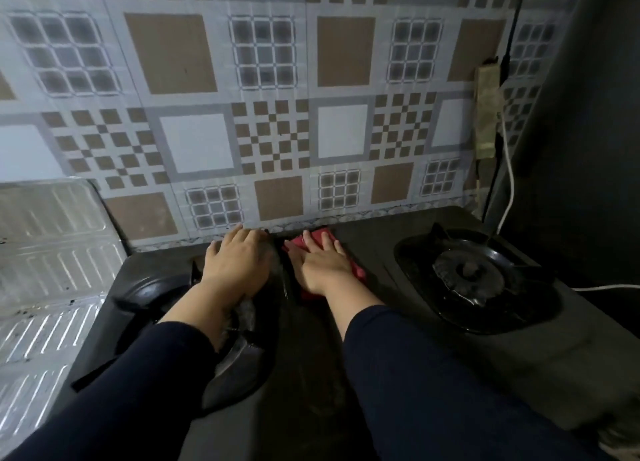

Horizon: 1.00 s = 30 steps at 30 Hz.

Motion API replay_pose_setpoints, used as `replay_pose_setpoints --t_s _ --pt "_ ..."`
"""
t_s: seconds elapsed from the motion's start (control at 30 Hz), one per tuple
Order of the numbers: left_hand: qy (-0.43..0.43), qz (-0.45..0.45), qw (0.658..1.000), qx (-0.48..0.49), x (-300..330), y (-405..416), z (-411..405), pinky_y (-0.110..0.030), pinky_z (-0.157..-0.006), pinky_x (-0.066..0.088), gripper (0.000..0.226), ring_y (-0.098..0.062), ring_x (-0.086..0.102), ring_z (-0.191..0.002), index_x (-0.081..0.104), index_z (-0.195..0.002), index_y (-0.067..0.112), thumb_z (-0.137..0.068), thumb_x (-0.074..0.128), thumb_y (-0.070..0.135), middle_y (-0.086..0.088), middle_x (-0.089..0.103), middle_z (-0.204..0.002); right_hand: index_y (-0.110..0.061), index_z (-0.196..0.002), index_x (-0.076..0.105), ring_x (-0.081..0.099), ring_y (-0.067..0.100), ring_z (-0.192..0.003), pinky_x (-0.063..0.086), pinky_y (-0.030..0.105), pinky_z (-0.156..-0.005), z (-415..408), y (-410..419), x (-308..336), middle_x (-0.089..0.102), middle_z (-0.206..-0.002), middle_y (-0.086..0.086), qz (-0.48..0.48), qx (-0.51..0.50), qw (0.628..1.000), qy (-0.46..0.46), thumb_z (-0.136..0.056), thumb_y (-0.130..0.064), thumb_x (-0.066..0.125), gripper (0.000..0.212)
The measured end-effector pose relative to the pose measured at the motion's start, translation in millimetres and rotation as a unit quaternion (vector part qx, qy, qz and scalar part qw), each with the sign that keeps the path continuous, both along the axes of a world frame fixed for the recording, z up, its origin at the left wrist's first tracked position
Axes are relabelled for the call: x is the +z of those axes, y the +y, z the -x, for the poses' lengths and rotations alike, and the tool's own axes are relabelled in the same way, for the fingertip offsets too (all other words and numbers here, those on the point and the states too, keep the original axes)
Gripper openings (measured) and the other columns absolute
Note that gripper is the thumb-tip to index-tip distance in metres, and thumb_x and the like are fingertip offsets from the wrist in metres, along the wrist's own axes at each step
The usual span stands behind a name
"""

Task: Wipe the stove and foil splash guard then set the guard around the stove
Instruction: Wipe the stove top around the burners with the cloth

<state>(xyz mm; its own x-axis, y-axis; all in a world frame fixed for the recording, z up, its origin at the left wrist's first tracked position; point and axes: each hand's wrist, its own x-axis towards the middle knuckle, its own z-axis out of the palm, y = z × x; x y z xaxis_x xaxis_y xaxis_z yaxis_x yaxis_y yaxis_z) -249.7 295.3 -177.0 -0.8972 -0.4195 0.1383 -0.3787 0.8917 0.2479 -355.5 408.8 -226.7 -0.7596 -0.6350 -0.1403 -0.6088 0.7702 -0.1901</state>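
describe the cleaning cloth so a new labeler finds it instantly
Start from the black two-burner stove under the patterned tile wall. On its flat middle strip between the burners, near the back edge, the right hand presses flat on a red cloth. It is the only red item in view; everything around it is black, grey or silver, like the foil splash guard at left.

Most of a red cloth (325,252) is hidden beneath the right hand (323,266). The left burner (242,322) is largely covered by the left forearm. The foil splash guard (45,252) is cut off at the left edge.
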Motion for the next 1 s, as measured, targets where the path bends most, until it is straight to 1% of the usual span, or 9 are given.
replay_pose_setpoints --t_s 0.13,0.2,0.3,0.37,0.6,0.77,0.9,1.0 --pt "-0.024 -0.012 1.0 0.009 -3.1 -0.7 -27.0 -0.053 -0.118 0.01 0.047 -0.019 0.008 -0.148 0.036 -0.141 0.022 -0.095 0.039 0.034 -0.002 0.029 -0.155 -0.048 -0.147 0.007 -0.008 0.031 -0.147 -0.004 0.047 -0.118 -36.1 6.1 -0.5 -0.006 -0.161 -0.005 0.008 0.034 0.999 0.009 -0.098 -0.051 0.005 0.049" --pt "-0.035 -0.009 0.999 0.009 -7.5 -1.8 -38.5 -0.055 -0.117 0.008 0.048 -0.018 0.005 -0.149 0.036 -0.14 0.022 -0.095 0.038 0.037 -0.001 0.027 -0.156 -0.048 -0.147 0.007 -0.008 0.03 -0.147 -0.004 0.048 -0.119 -52.4 12.7 -1.0 -0.006 -0.161 -0.005 0.005 0.042 0.999 0.013 -0.098 -0.051 0.007 0.049" --pt "-0.07 0.001 0.997 0.019 -13.6 -4.1 -55.5 -0.056 -0.117 0.004 0.056 -0.018 -0.002 -0.149 0.028 -0.147 0.021 -0.096 0.036 0.044 0.003 0.016 -0.16 -0.046 -0.147 0.008 -0.009 0.029 -0.147 -0.003 0.047 -0.119 -74.5 24.2 -1.8 -0.007 -0.161 -0.005 0.001 0.039 0.999 0.019 -0.098 -0.047 0.01 0.049" --pt "-0.084 -0.001 0.996 0.025 -17.4 -8.1 -67.9 -0.057 -0.117 0.002 0.058 -0.018 -0.005 -0.149 0.024 -0.148 0.021 -0.096 0.035 0.045 0.004 0.01 -0.161 -0.047 -0.147 0.007 -0.01 0.029 -0.147 -0.004 0.046 -0.119 -87.8 31.8 -1.5 -0.008 -0.161 -0.006 0.001 0.033 0.999 0.021 -0.098 -0.048 0.01 0.049" --pt "-0.1 -0.013 0.995 0.029 -31.1 -26.0 -97.9 -0.058 -0.117 -0.001 0.06 -0.018 -0.009 -0.148 0.018 -0.15 0.022 -0.097 0.028 0.047 0.005 0.002 -0.162 -0.049 -0.146 0.005 -0.011 0.028 -0.147 -0.005 0.046 -0.119 -123.6 55.7 -4.2 -0.009 -0.161 -0.004 -0.001 0.017 0.999 0.032 -0.097 -0.051 0.012 0.049" --pt "-0.081 -0.026 0.996 0.027 -32.8 -27.2 -98.9 -0.056 -0.117 -0.002 0.062 -0.018 -0.012 -0.148 0.012 -0.152 0.022 -0.097 0.026 0.048 0.004 -0.005 -0.162 -0.053 -0.144 0.005 -0.012 0.028 -0.147 -0.005 0.046 -0.119 -111.0 52.6 -3.5 -0.011 -0.161 -0.005 -0.007 0.01 1.0 0.022 -0.096 -0.055 0.012 0.049" --pt "-0.077 -0.018 0.996 0.042 -32.8 -38.2 -98.8 -0.056 -0.116 -0.006 0.066 -0.017 -0.015 -0.147 0.003 -0.152 0.021 -0.097 0.025 0.051 0.004 -0.009 -0.161 -0.054 -0.144 0.005 -0.012 0.029 -0.147 -0.005 0.047 -0.119 -79.7 34.9 -2.2 -0.011 -0.161 -0.004 -0.01 0.004 1.0 0.015 -0.095 -0.057 0.011 0.049" --pt "-0.094 -0.008 0.993 0.067 -38.3 -44.9 -101.3 -0.059 -0.115 -0.009 0.072 -0.014 -0.02 -0.146 -0.004 -0.152 0.019 -0.095 0.019 0.057 0.004 -0.013 -0.16 -0.053 -0.144 0.005 -0.01 0.03 -0.147 -0.003 0.048 -0.119 -49.0 17.7 0.9 -0.009 -0.161 -0.003 -0.016 0.007 1.0 0.017 -0.095 -0.057 0.01 0.05"
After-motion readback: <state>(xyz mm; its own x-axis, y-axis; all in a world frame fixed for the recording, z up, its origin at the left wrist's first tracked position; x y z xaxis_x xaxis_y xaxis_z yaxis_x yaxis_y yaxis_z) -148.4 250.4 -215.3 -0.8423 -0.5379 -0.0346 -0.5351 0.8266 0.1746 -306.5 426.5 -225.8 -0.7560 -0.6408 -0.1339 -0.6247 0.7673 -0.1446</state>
